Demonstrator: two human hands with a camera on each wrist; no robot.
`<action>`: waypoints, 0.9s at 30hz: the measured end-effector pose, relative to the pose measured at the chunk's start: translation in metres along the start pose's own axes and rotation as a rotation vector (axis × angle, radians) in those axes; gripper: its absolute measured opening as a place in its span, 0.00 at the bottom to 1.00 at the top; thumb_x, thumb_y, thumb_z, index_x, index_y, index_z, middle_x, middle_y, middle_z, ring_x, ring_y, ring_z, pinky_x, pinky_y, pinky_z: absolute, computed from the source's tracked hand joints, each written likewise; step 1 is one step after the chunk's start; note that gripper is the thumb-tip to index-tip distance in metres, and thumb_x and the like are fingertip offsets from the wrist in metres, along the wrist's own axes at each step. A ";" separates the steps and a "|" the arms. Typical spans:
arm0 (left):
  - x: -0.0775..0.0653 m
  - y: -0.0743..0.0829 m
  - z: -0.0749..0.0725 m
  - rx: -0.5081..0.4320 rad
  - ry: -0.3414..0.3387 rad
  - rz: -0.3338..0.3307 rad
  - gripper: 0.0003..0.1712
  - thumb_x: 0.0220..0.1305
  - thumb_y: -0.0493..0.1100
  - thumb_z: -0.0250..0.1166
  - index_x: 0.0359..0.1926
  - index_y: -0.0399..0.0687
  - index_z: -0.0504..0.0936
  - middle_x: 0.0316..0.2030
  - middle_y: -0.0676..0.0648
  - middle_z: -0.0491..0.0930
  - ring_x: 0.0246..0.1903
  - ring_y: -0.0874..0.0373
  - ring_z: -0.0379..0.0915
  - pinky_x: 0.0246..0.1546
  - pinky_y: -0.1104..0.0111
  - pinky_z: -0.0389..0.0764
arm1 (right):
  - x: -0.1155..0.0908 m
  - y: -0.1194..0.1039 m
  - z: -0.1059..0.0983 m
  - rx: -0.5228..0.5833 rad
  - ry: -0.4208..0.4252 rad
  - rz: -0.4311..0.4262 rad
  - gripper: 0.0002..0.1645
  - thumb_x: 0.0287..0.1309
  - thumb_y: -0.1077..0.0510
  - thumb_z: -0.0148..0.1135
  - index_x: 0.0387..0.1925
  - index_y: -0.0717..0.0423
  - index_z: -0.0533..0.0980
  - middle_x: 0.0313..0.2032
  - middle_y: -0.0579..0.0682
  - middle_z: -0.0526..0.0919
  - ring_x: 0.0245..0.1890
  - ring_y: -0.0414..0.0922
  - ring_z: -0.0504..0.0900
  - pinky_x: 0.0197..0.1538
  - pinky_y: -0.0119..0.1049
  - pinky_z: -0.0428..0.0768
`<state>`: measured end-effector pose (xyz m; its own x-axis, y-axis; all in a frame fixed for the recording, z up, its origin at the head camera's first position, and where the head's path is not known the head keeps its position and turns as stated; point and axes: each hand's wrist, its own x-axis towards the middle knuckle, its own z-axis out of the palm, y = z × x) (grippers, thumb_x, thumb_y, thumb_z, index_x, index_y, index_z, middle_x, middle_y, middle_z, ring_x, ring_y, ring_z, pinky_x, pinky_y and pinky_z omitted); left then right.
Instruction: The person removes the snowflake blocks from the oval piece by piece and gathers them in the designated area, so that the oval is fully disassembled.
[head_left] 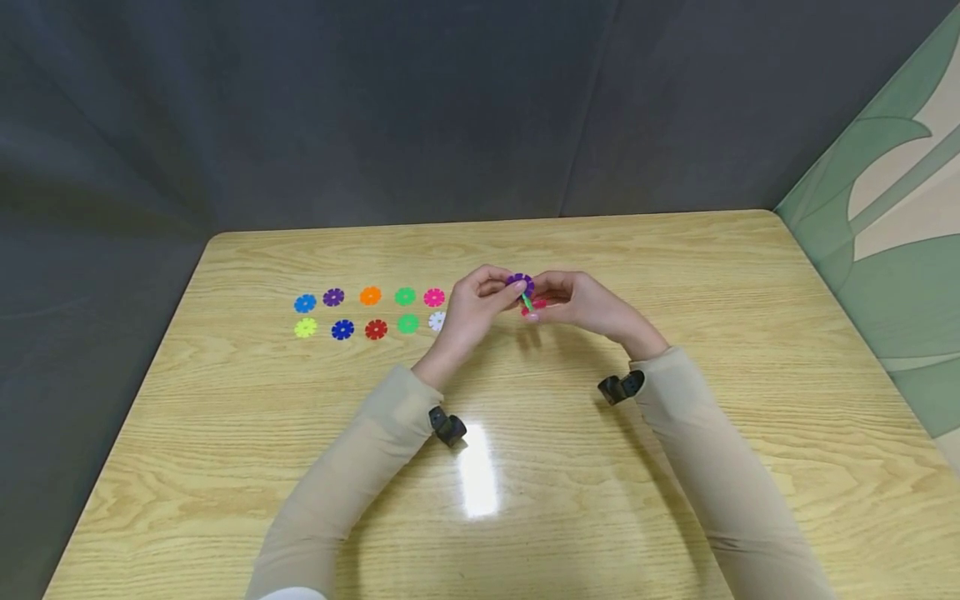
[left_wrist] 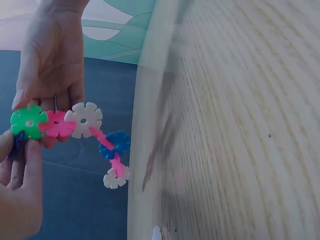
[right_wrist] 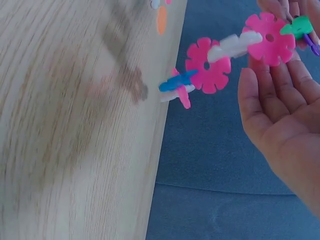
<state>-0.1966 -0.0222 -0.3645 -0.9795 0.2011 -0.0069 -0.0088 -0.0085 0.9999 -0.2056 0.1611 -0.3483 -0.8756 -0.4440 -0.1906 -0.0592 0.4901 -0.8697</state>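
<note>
Holds disc chain above bench, between left hand and right hand. Clamps left grip on purple disc at chain's green end; clamps right grip on chain near same end. Left of chain: two rows of loose discs. Behind chain: dark backdrop.

Found a pale wood-grain tabletop with rounded far corners, bearing a bright patch of reflected light. Noted a dark grey-blue backdrop, seamed near-vertically behind and creased at left. Recorded a green-and-beige leaf-patterned panel beside the table's right edge.
</note>
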 end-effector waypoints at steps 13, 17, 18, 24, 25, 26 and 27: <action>-0.003 0.000 0.004 0.106 0.125 0.095 0.12 0.61 0.41 0.66 0.41 0.34 0.80 0.37 0.35 0.85 0.38 0.43 0.84 0.41 0.68 0.85 | -0.001 -0.003 -0.001 -0.024 0.065 0.023 0.22 0.56 0.57 0.67 0.52 0.61 0.76 0.49 0.57 0.81 0.47 0.45 0.78 0.49 0.33 0.77; -0.003 0.002 0.004 0.141 0.102 0.078 0.12 0.62 0.40 0.65 0.41 0.33 0.79 0.37 0.34 0.85 0.39 0.42 0.83 0.44 0.57 0.84 | -0.003 -0.004 -0.002 -0.025 0.054 0.021 0.21 0.56 0.56 0.68 0.50 0.61 0.76 0.49 0.57 0.81 0.49 0.47 0.77 0.52 0.37 0.77; -0.003 0.003 0.004 0.153 0.098 0.072 0.12 0.62 0.40 0.65 0.41 0.33 0.79 0.37 0.34 0.85 0.39 0.41 0.83 0.44 0.55 0.84 | -0.003 -0.005 -0.002 -0.025 0.052 0.021 0.21 0.56 0.56 0.68 0.49 0.61 0.76 0.49 0.57 0.81 0.49 0.48 0.77 0.52 0.38 0.77; -0.002 0.003 0.005 0.192 0.077 0.052 0.11 0.63 0.38 0.63 0.41 0.32 0.78 0.37 0.33 0.84 0.40 0.41 0.83 0.46 0.54 0.84 | -0.003 -0.004 -0.003 -0.049 0.046 -0.003 0.20 0.55 0.59 0.68 0.48 0.62 0.77 0.49 0.58 0.82 0.51 0.50 0.78 0.55 0.40 0.76; -0.002 0.003 0.005 0.194 0.073 0.052 0.11 0.63 0.38 0.63 0.41 0.32 0.78 0.37 0.33 0.84 0.39 0.42 0.83 0.46 0.55 0.84 | -0.003 -0.004 -0.003 -0.053 0.046 -0.009 0.20 0.55 0.59 0.68 0.48 0.62 0.77 0.48 0.58 0.82 0.51 0.50 0.78 0.55 0.40 0.76; -0.001 0.002 0.005 0.196 0.068 0.051 0.11 0.64 0.37 0.63 0.41 0.31 0.78 0.37 0.33 0.84 0.39 0.42 0.83 0.46 0.56 0.84 | -0.003 -0.004 -0.003 -0.055 0.047 -0.012 0.19 0.54 0.60 0.68 0.48 0.62 0.77 0.48 0.59 0.82 0.50 0.49 0.78 0.55 0.39 0.76; -0.001 0.002 0.005 0.195 0.062 0.052 0.10 0.64 0.37 0.62 0.41 0.31 0.77 0.37 0.32 0.84 0.39 0.42 0.83 0.46 0.56 0.84 | -0.003 -0.003 -0.003 -0.058 0.047 -0.017 0.19 0.54 0.61 0.68 0.48 0.63 0.77 0.48 0.59 0.82 0.49 0.49 0.78 0.55 0.39 0.76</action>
<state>-0.1944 -0.0175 -0.3627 -0.9883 0.1443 0.0498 0.0749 0.1739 0.9819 -0.2040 0.1630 -0.3436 -0.8958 -0.4172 -0.1533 -0.1004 0.5260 -0.8445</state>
